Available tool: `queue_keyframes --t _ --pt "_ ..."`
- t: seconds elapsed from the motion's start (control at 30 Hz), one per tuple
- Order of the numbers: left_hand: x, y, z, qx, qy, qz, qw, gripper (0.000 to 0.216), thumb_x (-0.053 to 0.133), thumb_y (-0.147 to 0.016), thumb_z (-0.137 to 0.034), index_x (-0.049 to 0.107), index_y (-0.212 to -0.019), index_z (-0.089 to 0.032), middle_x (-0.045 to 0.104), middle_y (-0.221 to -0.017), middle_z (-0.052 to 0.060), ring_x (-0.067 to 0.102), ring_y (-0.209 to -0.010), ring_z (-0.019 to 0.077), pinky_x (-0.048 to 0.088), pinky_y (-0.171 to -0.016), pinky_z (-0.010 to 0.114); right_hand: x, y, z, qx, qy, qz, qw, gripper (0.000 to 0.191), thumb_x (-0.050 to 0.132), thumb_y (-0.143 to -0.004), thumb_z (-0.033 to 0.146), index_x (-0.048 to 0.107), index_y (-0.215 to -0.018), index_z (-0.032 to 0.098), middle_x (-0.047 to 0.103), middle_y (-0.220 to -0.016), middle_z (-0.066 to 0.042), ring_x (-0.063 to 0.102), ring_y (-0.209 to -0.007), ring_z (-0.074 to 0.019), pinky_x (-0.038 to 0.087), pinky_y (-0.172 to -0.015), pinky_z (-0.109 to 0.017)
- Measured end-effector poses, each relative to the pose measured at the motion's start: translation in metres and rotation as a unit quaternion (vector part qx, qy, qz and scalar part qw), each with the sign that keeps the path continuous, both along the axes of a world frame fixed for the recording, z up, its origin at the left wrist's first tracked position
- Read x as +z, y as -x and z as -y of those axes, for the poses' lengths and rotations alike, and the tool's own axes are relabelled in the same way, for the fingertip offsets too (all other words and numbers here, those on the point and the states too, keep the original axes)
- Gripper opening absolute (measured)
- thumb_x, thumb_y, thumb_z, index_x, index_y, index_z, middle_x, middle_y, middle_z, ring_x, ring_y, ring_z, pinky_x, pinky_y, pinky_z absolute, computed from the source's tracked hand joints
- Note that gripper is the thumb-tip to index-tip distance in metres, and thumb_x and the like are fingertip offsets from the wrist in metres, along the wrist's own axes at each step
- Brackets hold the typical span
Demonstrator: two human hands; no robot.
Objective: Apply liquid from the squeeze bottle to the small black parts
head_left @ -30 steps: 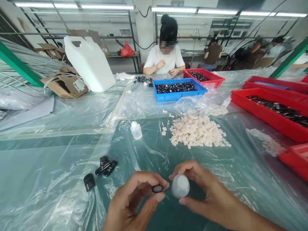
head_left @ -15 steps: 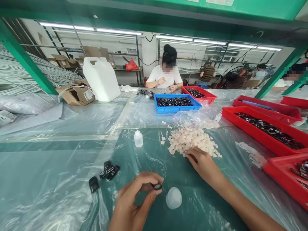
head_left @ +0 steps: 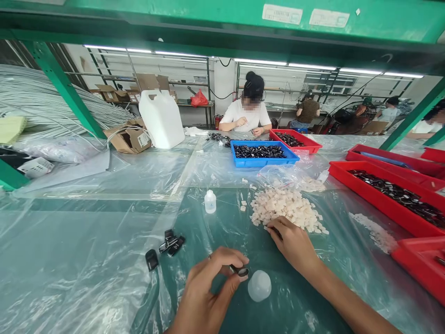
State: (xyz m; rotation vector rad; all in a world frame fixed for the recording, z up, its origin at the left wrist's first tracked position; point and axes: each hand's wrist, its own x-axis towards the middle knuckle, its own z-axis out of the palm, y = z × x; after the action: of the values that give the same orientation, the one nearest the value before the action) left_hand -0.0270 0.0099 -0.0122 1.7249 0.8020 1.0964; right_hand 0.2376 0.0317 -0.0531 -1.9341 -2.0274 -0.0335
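Note:
My left hand (head_left: 213,283) is closed in a pinch on a small black casing (head_left: 239,270), its oval end turned towards me. Just right of those fingertips is a translucent, rounded cup-like piece (head_left: 259,285) on the table. My right hand (head_left: 288,239) reaches to the near edge of a heap of small off-white pieces (head_left: 287,206). Its thumb and forefinger are pinched on one small white piece (head_left: 266,228), mostly covered by the fingers. Several black casings (head_left: 172,242) lie to the left of my left hand, with a single black one (head_left: 151,260) beside them.
A small white bottle (head_left: 210,202) stands left of the heap. Beyond are a blue tray (head_left: 266,162) of black parts and a white jug (head_left: 162,120). Red trays (head_left: 375,197) line the right side. Plastic sheeting covers the table; a person (head_left: 245,113) sits opposite.
The camera view has tilted up and swung left, so the scene sits further right in the picture. Both hands keep nearly the same pinch and place on the table.

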Motion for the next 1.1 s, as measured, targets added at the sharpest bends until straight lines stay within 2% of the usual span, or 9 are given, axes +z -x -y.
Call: queue_keyframes --t 0.13,0.27,0.33,0.43,0.57,0.8,1.0,1.1 --pt "0.001 0.0 -0.001 0.0 -0.014 0.014 1.0 0.015 0.063 -0.1 -0.017 0.07 -0.099 -0.031 0.078 -0.099 0.001 0.073 -0.081 0.0185 0.056 -0.067 0.024 0.002 -0.001 0.0 0.057 -0.027 -0.041 0.997 0.009 0.059 -0.102 0.017 0.067 -0.097 0.016 0.07 -0.098 -0.002 0.063 -0.071 -0.0109 0.055 -0.065 -0.026" --pt "0.004 0.001 -0.002 0.008 -0.01 0.009 1.0 0.011 0.065 -0.098 -0.021 0.072 -0.1 -0.03 0.079 -0.097 0.002 0.074 -0.084 0.021 0.058 -0.067 0.025 0.021 0.004 0.009 0.106 -0.072 -0.119 0.985 0.014 0.055 -0.103 0.022 0.068 -0.095 0.02 0.07 -0.083 -0.001 0.062 -0.061 -0.0126 0.054 -0.059 -0.027" --pt "0.005 0.001 -0.002 0.006 0.008 0.018 1.0 0.009 0.066 -0.099 -0.026 0.074 -0.1 -0.03 0.078 -0.094 0.002 0.074 -0.08 0.0208 0.058 -0.066 0.025 0.039 0.014 0.021 0.118 -0.099 -0.168 0.974 0.013 0.057 -0.103 0.025 0.068 -0.099 0.022 0.073 -0.085 -0.002 0.066 -0.063 -0.014 0.057 -0.059 -0.026" --pt "0.005 0.001 -0.001 -0.007 0.032 0.039 0.999 0.007 0.069 -0.099 -0.032 0.075 -0.098 -0.033 0.077 -0.085 0.0 0.072 -0.071 0.0186 0.056 -0.063 0.023 0.062 0.039 0.046 0.16 -0.127 -0.232 0.951 0.008 0.063 -0.101 0.024 0.069 -0.104 0.028 0.076 -0.094 0.0 0.073 -0.078 -0.0143 0.06 -0.066 -0.022" --pt "0.001 0.0 0.001 -0.018 0.041 0.066 0.997 0.007 0.07 -0.098 -0.034 0.074 -0.095 -0.029 0.072 -0.078 0.0 0.069 -0.066 0.0184 0.054 -0.061 0.024 0.073 0.071 0.066 0.239 -0.155 -0.296 0.912 0.03 0.066 -0.095 0.008 0.066 -0.115 0.031 0.075 -0.098 0.0 0.074 -0.083 -0.0148 0.06 -0.07 -0.022" --pt "0.0 -0.001 0.003 -0.037 0.07 0.121 0.989 0.011 0.07 -0.097 -0.024 0.073 -0.087 -0.024 0.068 -0.073 -0.001 0.065 -0.063 0.0137 0.052 -0.062 0.02 0.075 0.078 0.06 0.267 -0.14 -0.279 0.912 0.03 0.065 -0.094 0.004 0.065 -0.113 0.028 0.072 -0.099 -0.001 0.073 -0.085 -0.0133 0.059 -0.073 -0.022" --pt "-0.003 -0.001 0.007 -0.031 0.083 0.147 0.985 0.012 0.069 -0.098 -0.027 0.072 -0.087 -0.023 0.065 -0.073 -0.002 0.063 -0.061 0.0121 0.054 -0.062 0.019 0.085 0.08 0.06 0.283 -0.108 -0.239 0.923 0.027 0.059 -0.098 0.006 0.062 -0.115 0.027 0.069 -0.101 -0.002 0.07 -0.085 -0.0129 0.056 -0.074 -0.021" --pt "0.0 0.0 0.01 -0.009 0.064 0.135 0.989 0.013 0.069 -0.099 -0.03 0.072 -0.087 -0.025 0.065 -0.073 -0.004 0.063 -0.061 0.0109 0.053 -0.062 0.016 0.093 0.087 0.062 0.279 -0.093 -0.248 0.923 0.025 0.058 -0.099 0.007 0.065 -0.115 0.024 0.069 -0.102 -0.003 0.069 -0.085 -0.0122 0.055 -0.076 -0.02"
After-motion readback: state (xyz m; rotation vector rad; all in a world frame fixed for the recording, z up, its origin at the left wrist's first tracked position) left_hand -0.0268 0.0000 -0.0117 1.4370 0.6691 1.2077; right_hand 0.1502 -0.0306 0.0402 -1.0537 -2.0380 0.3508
